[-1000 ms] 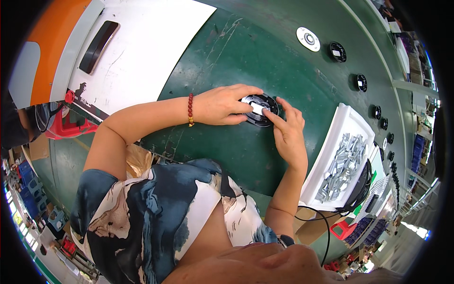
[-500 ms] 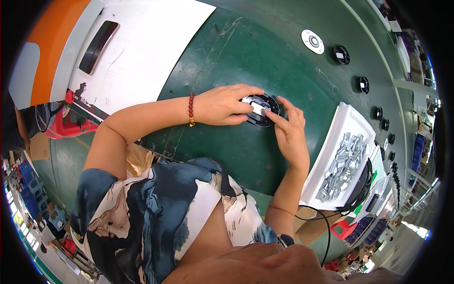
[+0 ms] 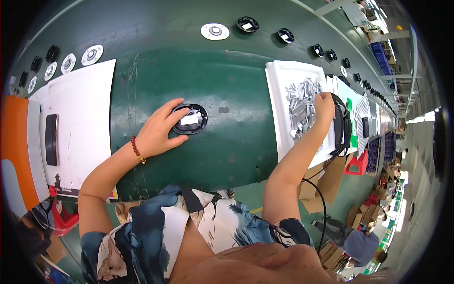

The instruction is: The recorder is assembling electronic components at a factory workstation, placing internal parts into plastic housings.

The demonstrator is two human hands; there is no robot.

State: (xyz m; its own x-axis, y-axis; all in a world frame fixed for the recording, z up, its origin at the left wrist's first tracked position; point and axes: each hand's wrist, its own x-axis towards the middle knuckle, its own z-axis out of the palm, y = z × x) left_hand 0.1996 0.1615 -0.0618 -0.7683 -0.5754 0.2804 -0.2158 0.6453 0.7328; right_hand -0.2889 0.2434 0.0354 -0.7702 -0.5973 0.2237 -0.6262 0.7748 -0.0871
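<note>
A black round housing [image 3: 202, 125] with a white label [image 3: 189, 119] and silver metal pieces inside lies on the green table. My left hand [image 3: 161, 128] rests at its left side, fingers over the upper rim and thumb along the lower edge, gripping it in place. Over the right part of a white tray [image 3: 275, 106] is my right hand [image 3: 325, 108], its fingers curled together. What they hold, if anything, is hidden. Small silver metal pieces [image 3: 300, 106] lie heaped in the tray beside that hand.
Black housings [image 3: 247, 24] and white discs [image 3: 215, 31] line the green surface at the back. A white sheet [image 3: 80, 128] bearing a dark bar [image 3: 51, 139] lies at left, beside an orange-and-white machine [image 3: 16, 123]. Black cables [image 3: 341, 125] lie right of the tray.
My right hand has left the housing and moved right to the tray, its fingers closing. My left hand stays at the housing. The whole view has swung rightward.
</note>
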